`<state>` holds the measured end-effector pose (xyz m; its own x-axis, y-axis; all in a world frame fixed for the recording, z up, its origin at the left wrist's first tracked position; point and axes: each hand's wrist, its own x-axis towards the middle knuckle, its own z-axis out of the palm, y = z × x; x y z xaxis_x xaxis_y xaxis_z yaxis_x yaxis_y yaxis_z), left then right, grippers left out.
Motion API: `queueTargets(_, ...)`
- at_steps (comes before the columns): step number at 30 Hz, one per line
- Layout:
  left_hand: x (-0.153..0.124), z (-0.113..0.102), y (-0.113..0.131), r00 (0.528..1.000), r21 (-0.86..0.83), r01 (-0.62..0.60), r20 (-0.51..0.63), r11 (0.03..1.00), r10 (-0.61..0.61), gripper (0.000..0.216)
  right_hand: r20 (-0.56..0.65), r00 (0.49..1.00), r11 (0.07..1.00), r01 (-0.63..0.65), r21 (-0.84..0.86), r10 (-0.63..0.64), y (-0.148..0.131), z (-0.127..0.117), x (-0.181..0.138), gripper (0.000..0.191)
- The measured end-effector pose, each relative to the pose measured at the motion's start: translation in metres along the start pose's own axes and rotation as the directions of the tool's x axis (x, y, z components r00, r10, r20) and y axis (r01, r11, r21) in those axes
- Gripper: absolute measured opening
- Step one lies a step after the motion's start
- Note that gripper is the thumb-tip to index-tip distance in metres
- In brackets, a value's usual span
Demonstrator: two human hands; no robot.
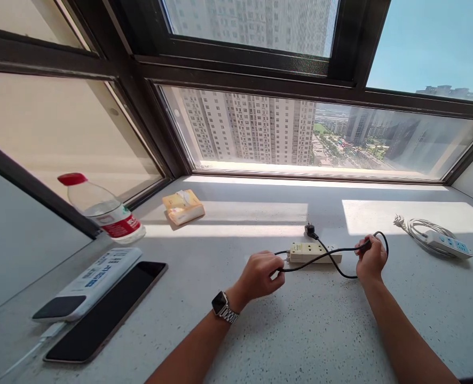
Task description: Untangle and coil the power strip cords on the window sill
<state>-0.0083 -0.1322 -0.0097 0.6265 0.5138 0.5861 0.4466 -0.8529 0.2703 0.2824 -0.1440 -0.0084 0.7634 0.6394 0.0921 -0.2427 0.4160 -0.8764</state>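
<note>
A cream power strip (314, 252) lies on the speckled window ledge (300, 330), its black cable (332, 264) looping in front of it and ending in a black plug (310, 229) behind it. My left hand (258, 274), with a metal wristwatch (223, 307) on the wrist, is closed on the cable just left of the strip. My right hand (370, 260) pinches the same cable at the strip's right side, where the cable curls over the fingers.
A white power strip (447, 242) with coiled white cord lies at the far right. A tissue pack (183, 206) sits near the window. At the left stand a red-capped bottle (104, 209), a white power bank (88, 284) and a dark tablet (108, 309).
</note>
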Motion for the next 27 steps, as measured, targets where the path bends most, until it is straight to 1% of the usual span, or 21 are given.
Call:
queueTargets(1, -0.001, -0.002, -0.001, 0.999, 0.011, -0.006, -0.037, 1.0, 0.007, 0.011, 0.008, 1.0, 0.999, -0.001, -0.036, 0.002, 0.001, -0.001, 0.0, 0.02)
queueTargets(2, -0.001, -0.003, -0.002, 0.999, 0.008, -0.018, -0.039, 1.0, 0.018, 0.012, 0.026, 1.0, 0.996, 0.007, -0.085, -0.005, 0.002, -0.003, 0.0, 0.026)
queueTargets(3, -0.002, -0.004, -0.003, 1.0, -0.012, -0.028, -0.006, 1.0, 0.028, 0.015, 0.055, 0.998, 0.99, 0.028, -0.139, -0.021, 0.004, -0.004, -0.002, 0.032)
queueTargets(5, -0.003, -0.003, -0.002, 0.994, -0.107, -0.017, 0.107, 0.994, 0.029, 0.026, 0.132, 0.989, 0.969, 0.101, -0.226, -0.072, 0.006, -0.005, -0.008, 0.039)
queueTargets(7, -0.005, 0.001, -0.001, 0.98, -0.226, 0.052, 0.198, 0.973, -0.006, 0.038, 0.226, 0.962, 0.933, 0.218, -0.285, -0.155, 0.006, -0.005, -0.015, 0.039)
queueTargets(8, -0.006, 0.004, 0.0, 0.977, -0.262, 0.101, 0.21, 0.96, -0.045, 0.04, 0.275, 0.938, 0.903, 0.296, -0.313, -0.212, 0.006, -0.005, -0.018, 0.039)
queueTargets(9, -0.005, 0.006, 0.002, 0.975, -0.273, 0.151, 0.198, 0.95, -0.098, 0.041, 0.333, 0.902, 0.857, 0.387, -0.34, -0.275, 0.005, -0.005, -0.021, 0.039)
queueTargets(10, -0.004, 0.009, 0.004, 0.973, -0.258, 0.2, 0.166, 0.945, -0.16, 0.041, 0.401, 0.851, 0.796, 0.487, -0.361, -0.339, 0.003, -0.004, -0.024, 0.038)
queueTargets(11, -0.001, 0.011, 0.006, 0.966, -0.221, 0.249, 0.126, 0.943, -0.225, 0.04, 0.485, 0.785, 0.722, 0.583, -0.371, -0.385, 0.002, -0.003, -0.027, 0.035)
queueTargets(12, 0.004, 0.012, 0.009, 0.953, -0.17, 0.3, 0.088, 0.939, -0.289, 0.038, 0.577, 0.71, 0.646, 0.668, -0.37, -0.404, 0.002, -0.001, -0.029, 0.031)
queueTargets(13, 0.011, 0.014, 0.012, 0.937, -0.111, 0.349, 0.063, 0.93, -0.344, 0.037, 0.669, 0.633, 0.577, 0.734, -0.359, -0.39, 0.002, 0.0, -0.031, 0.028)
queueTargets(14, 0.021, 0.017, 0.016, 0.918, -0.046, 0.395, 0.058, 0.918, -0.392, 0.036, 0.753, 0.559, 0.518, 0.783, -0.344, -0.346, 0.002, 0.001, -0.033, 0.025)
queueTargets(15, 0.032, 0.019, 0.019, 0.897, 0.021, 0.436, 0.071, 0.9, -0.436, 0.036, 0.817, 0.498, 0.471, 0.817, -0.331, -0.291, 0.004, 0.002, -0.034, 0.025)
queueTargets(16, 0.045, 0.022, 0.022, 0.874, 0.089, 0.468, 0.104, 0.879, -0.475, 0.037, 0.859, 0.453, 0.437, 0.84, -0.322, -0.237, 0.006, 0.003, -0.034, 0.025)
queueTargets(17, 0.059, 0.026, 0.025, 0.847, 0.144, 0.496, 0.136, 0.856, -0.514, 0.039, 0.886, 0.421, 0.417, 0.853, -0.314, -0.195, 0.009, 0.003, -0.034, 0.026)
queueTargets(18, 0.072, 0.031, 0.027, 0.815, 0.184, 0.529, 0.159, 0.828, -0.557, 0.042, 0.899, 0.401, 0.41, 0.86, -0.305, -0.173, 0.012, 0.004, -0.033, 0.026)
queueTargets(20, 0.096, 0.041, 0.03, 0.756, 0.258, 0.574, 0.197, 0.778, -0.623, 0.046, 0.912, 0.377, 0.414, 0.865, -0.284, -0.164, 0.017, 0.004, -0.031, 0.025)
queueTargets(22, 0.112, 0.051, 0.03, 0.703, 0.282, 0.616, 0.225, 0.735, -0.675, 0.045, 0.915, 0.362, 0.414, 0.871, -0.264, -0.18, 0.019, 0.005, -0.028, 0.024)
queueTargets(25, 0.12, 0.063, 0.027, 0.628, 0.171, 0.721, 0.25, 0.672, -0.737, 0.035, 0.917, 0.345, 0.398, 0.884, -0.246, -0.198, 0.018, 0.005, -0.028, 0.024)
queueTargets(26, 0.12, 0.066, 0.025, 0.615, 0.117, 0.747, 0.253, 0.655, -0.747, 0.032, 0.92, 0.343, 0.397, 0.884, -0.248, -0.19, 0.017, 0.006, -0.03, 0.024)
queueTargets(27, 0.12, 0.067, 0.022, 0.612, 0.069, 0.761, 0.253, 0.645, -0.749, 0.03, 0.921, 0.344, 0.399, 0.882, -0.251, -0.18, 0.016, 0.006, -0.032, 0.025)
